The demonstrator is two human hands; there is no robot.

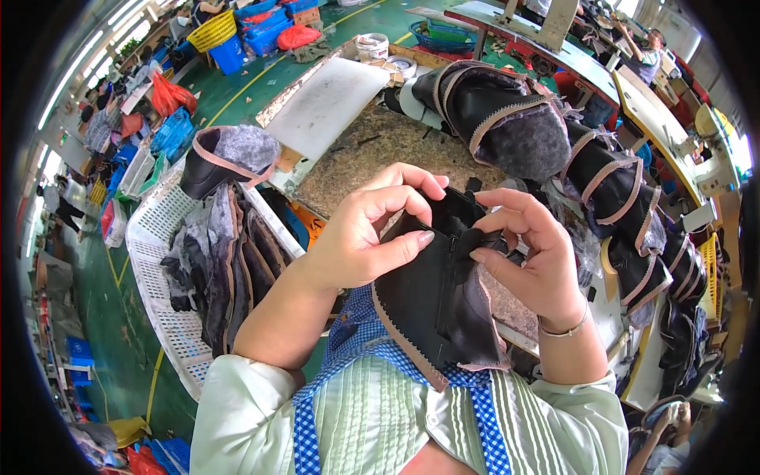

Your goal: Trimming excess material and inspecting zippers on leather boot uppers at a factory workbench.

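Observation:
A black leather boot upper (412, 289) with a pinkish zigzag-cut edge hangs in front of my chest. Down its middle runs a black zipper (445, 289). My left hand (368, 233) is closed on the upper's top left part, thumb on the leather near the zipper and fingers curled over the edge. On the other side, my right hand (534, 257) pinches a dark flap of the same upper beside the zipper's top. What lies under the right fingertips is partly hidden.
Behind my hands is a worn brown work board (364, 170) with a white slab (328, 103). A white plastic basket (158, 277) at left holds several fur-lined uppers. More black uppers (507, 119) are stacked at right. Other people work at the far right.

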